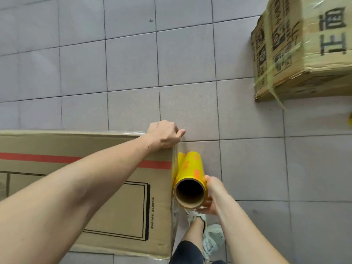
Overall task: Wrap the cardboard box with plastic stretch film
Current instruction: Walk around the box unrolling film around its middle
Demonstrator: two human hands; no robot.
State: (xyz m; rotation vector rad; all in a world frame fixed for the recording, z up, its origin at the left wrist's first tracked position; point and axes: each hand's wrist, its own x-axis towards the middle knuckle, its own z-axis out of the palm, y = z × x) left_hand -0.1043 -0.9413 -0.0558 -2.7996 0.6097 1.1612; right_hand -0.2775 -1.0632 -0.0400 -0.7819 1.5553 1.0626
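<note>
Head view, looking straight down: at the bottom centre of the frame a person's leg in dark shorts and two pale sneakers (210,238) are standing on the grey tiled floor (133,73), right beside the edge of a large cardboard box (95,187) that is filling the lower left of the frame. Just above the shoes, the right hand (212,197) is grasping the near end of a yellow roll of stretch film (190,174), fingers curling around the open cardboard core, whose dark hollow is facing the camera. The roll is lying close against the box's right-hand edge, and a strip of clear film (174,221) is showing as a glossy band running down that edge. Across the box top, which is carrying a red stripe and a black printed rectangle, the left forearm is reaching from the lower left to the far right corner. There the left hand (164,135) is pressing down on the corner with fingers bent over the edge, pinning film that is glinting along the far rim. Farther off, in the upper right of the frame, a second cardboard box (304,50) with black printed characters is sitting on the tiles, well apart, with yellowish film strands stretching across it.
</note>
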